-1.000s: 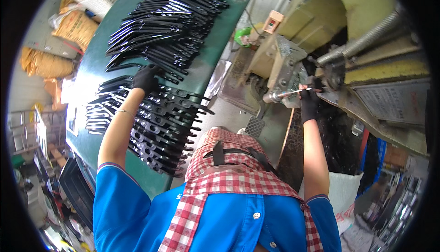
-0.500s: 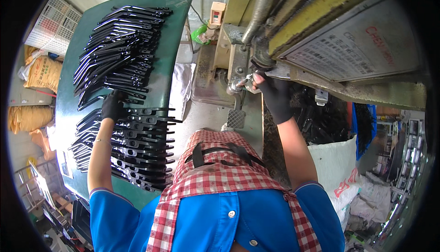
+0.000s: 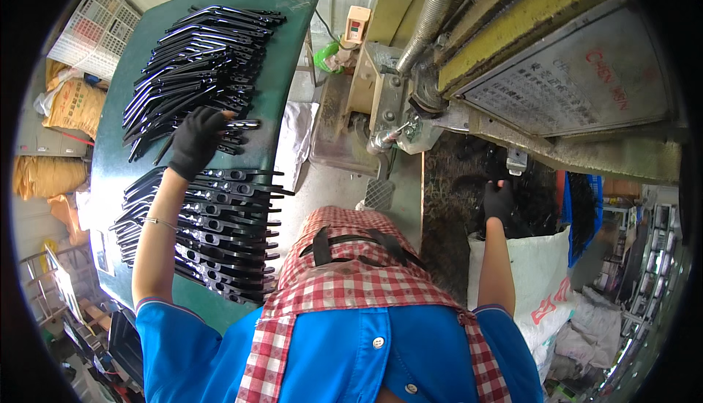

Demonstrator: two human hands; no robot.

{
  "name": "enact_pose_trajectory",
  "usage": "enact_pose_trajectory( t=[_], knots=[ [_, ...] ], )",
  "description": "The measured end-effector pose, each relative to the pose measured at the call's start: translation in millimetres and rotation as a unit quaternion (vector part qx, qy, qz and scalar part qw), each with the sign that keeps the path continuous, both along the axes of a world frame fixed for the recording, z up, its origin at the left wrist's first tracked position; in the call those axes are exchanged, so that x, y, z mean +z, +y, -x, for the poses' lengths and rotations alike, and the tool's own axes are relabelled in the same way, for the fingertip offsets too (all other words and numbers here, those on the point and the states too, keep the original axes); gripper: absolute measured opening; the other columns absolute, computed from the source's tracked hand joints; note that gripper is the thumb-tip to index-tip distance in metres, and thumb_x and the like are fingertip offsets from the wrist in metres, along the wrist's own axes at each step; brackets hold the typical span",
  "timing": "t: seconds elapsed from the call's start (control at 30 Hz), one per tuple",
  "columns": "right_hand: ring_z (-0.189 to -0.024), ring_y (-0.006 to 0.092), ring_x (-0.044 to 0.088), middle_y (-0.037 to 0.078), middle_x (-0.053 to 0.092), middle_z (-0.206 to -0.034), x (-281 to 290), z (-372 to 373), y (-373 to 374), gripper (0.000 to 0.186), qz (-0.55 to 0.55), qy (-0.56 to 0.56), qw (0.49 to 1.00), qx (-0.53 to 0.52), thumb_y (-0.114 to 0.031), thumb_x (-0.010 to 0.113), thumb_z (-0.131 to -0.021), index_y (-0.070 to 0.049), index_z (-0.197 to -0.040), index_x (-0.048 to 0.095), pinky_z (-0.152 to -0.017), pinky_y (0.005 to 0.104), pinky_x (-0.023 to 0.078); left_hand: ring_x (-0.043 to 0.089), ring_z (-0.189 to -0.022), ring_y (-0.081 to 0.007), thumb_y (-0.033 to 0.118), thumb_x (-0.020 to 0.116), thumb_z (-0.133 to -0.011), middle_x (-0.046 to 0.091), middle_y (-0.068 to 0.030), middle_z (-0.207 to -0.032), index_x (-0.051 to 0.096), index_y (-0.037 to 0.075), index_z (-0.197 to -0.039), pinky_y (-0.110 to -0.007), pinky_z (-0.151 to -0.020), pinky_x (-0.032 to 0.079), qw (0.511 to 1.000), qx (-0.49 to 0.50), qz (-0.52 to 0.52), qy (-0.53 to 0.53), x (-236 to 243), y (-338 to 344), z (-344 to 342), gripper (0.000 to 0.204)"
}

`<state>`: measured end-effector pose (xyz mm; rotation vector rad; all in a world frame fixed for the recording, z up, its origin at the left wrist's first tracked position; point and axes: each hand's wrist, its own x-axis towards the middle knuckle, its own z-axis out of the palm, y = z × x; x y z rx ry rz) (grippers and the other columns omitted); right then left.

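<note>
My left hand point(image 3: 196, 141), in a black glove with bare fingertips, is closed on a glossy black bent rod point(image 3: 245, 124) at the lower edge of a pile of similar rods point(image 3: 198, 58). Below it, black rods with flat, holed end pieces point(image 3: 220, 226) lie in a neat row. Both groups rest on a green curved panel point(image 3: 296, 18). My right hand point(image 3: 501, 204), gloved the same way, is over dark parts point(image 3: 538, 201) by a white sack point(image 3: 538, 256). Its fingers are curled; what they hold is lost against the dark parts.
A yellowish machine point(image 3: 505, 51) with a metal plate overhangs the right side. Its clamp-like fitting point(image 3: 388, 138) is at the centre, with a foot pedal point(image 3: 378, 194) below. A blue crate point(image 3: 584, 209) stands at right, yellow sacks point(image 3: 73, 106) at far left.
My right hand has left the machine fitting and moved right and down to the dark parts. My left hand has shifted up along the panel to the bent rods.
</note>
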<state>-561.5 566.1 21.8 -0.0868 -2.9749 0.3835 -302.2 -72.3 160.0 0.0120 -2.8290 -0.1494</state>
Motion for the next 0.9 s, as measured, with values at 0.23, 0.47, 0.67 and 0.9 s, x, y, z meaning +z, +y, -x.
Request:
enact_pose_trajectory(
  t=[0.23, 0.47, 0.67, 0.9],
  knots=[
    [-0.104, 0.0291, 0.055, 0.01, 0.06, -0.109, 92.0, -14.9, -53.1, 0.026, 0.846, -0.007, 0.532, -0.02, -0.021, 0.057, -0.094, -0.002, -0.111, 0.057, -0.1, 0.0446, 0.041, 0.064, -0.069, -0.0333, 0.024, 0.064, -0.084, 0.066, -0.0103, -0.08, 0.059, 0.015, -0.11, -0.044, -0.06, 0.05, 0.972, -0.136, -0.16, -0.102, 40.2, 123.8, 51.2, 0.029],
    [-0.104, 0.0317, 0.058, 0.013, 0.063, -0.113, 145.8, -35.1, -148.9, 0.037, 0.928, -0.215, 0.259, 0.161, -0.033, 0.056, -0.09, -0.005, -0.114, 0.061, -0.092, 0.0525, 0.046, 0.063, -0.069, -0.0386, 0.034, 0.061, -0.087, 0.064, -0.0157, -0.071, 0.058, 0.013, -0.101, -0.051, -0.06, 0.046, 0.951, -0.158, -0.201, -0.176, 57.2, 177.3, 82.7, 0.026],
    [-0.098, 0.0339, 0.062, 0.013, 0.066, -0.11, 179.8, -43.3, -174.4, 0.038, 0.918, -0.243, 0.234, 0.21, -0.035, 0.058, -0.088, -0.007, -0.114, 0.063, -0.085, 0.0542, 0.05, 0.057, -0.056, -0.0387, 0.038, 0.057, -0.092, 0.055, -0.0161, -0.057, 0.056, 0.009, -0.096, -0.047, -0.052, 0.04, 0.951, -0.175, -0.228, -0.116, 56.8, 178.2, 77.4, 0.029],
    [-0.066, 0.0218, 0.055, 0.006, 0.058, -0.076, 180.6, -48.6, -191.9, 0.03, 0.914, -0.226, 0.24, 0.236, -0.035, 0.052, -0.091, -0.007, -0.092, 0.062, -0.078, 0.0459, 0.049, 0.058, -0.057, -0.0364, 0.034, 0.062, -0.088, 0.056, -0.0134, -0.058, 0.055, 0.01, -0.092, -0.046, -0.051, 0.042, 0.959, -0.169, -0.192, -0.12, 66.5, 177.5, 73.7, 0.025]
  ],
)
